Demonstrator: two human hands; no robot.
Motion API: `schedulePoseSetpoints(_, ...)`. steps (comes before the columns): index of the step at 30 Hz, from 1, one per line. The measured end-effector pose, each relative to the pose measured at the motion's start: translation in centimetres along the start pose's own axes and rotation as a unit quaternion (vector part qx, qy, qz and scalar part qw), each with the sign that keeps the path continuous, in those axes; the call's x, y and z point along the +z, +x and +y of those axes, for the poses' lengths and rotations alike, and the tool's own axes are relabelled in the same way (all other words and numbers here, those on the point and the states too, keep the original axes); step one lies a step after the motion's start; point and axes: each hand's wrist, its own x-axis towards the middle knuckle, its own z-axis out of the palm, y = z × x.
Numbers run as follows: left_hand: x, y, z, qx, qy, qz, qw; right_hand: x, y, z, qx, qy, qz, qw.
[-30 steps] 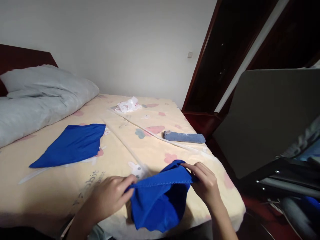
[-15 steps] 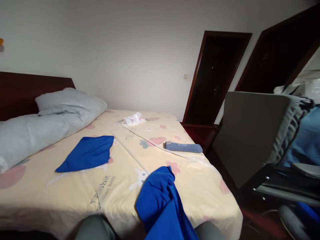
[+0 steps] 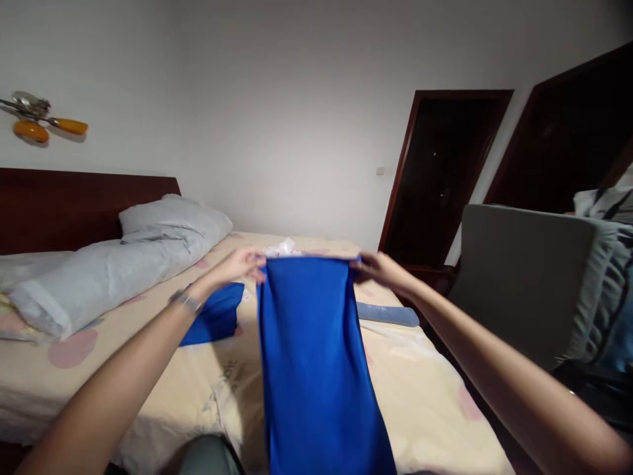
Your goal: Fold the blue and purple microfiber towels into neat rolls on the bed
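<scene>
A blue cloth hangs stretched out between my two hands, above the near part of the bed. My left hand pinches its top left corner, and my right hand grips the top right corner. From there the cloth drops in long folds past the bottom of the view. A second blue cloth lies flat on the bed, partly covered by my left forearm. A grey-blue case rests on the sheet to the right, its left end hidden by the held cloth.
The bed has a cream patterned sheet. A pale grey quilt is bunched along the headboard. Crumpled white plastic sits at the far side. A grey chair back stands right of the bed.
Both hands have come into view and raised the blue cloth, which was draped loosely at the bed's near edge, into a spread, hanging sheet. The view has tilted up and left.
</scene>
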Motion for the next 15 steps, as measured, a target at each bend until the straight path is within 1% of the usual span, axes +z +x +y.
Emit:
schedulePoseSetpoints(1, -0.5, 2.6, 0.2, 0.002, 0.004, 0.024, 1.0, -0.7, 3.8, 0.2, 0.015, -0.005, 0.02, 1.0)
schedulePoseSetpoints(3, -1.1, 7.8, 1.2, 0.017, 0.013, 0.084, 0.996, -2.2, 10.9, 0.3, 0.03, -0.015, 0.096, 0.995)
schedulePoseSetpoints(4, -1.2, 10.2, 1.9, 0.03, 0.017, 0.119, 0.992, -2.9, 13.8, 0.3, 0.03, -0.017, 0.133, 0.99)
schedulePoseSetpoints(5, -1.3, 12.2, 2.8, 0.047, 0.02, 0.154, 0.987, -3.7, 16.1, 0.2, 0.027, -0.017, 0.166, 0.986)
schedulePoseSetpoints(6, -1.4, 13.9, 3.6, 0.069, 0.025, 0.186, 0.98, -4.4, 17.7, 0.1, 0.02, -0.015, 0.195, 0.98)
schedulePoseSetpoints(7, -1.4, 15.0, 4.2, 0.094, 0.031, 0.212, 0.972, -5.0, 18.6, 0.1, 0.01, -0.009, 0.218, 0.976)
schedulePoseSetpoints(8, -1.5, 15.7, 4.6, 0.119, 0.036, 0.231, 0.965, -5.5, 19.0, 0.2, -0.001, -0.003, 0.231, 0.973)
schedulePoseSetpoints(9, -1.5, 15.8, 4.7, 0.14, 0.04, 0.241, 0.959, -5.7, 18.8, 0.4, -0.01, 0.005, 0.235, 0.972)
schedulePoseSetpoints(11, -1.5, 14.9, 4.0, 0.16, 0.042, 0.239, 0.957, -5.6, 17.2, 1.1, -0.016, 0.013, 0.213, 0.977)
schedulePoseSetpoints(13, -1.4, 12.7, 2.3, 0.145, 0.039, 0.23, 0.962, -4.6, 14.5, 2.1, -0.001, 0.009, 0.173, 0.985)
schedulePoseSetpoints(15, -1.0, 9.2, 0.1, 0.101, 0.04, 0.206, 0.973, -2.8, 10.9, 3.4, 0.022, 0.002, 0.138, 0.99)
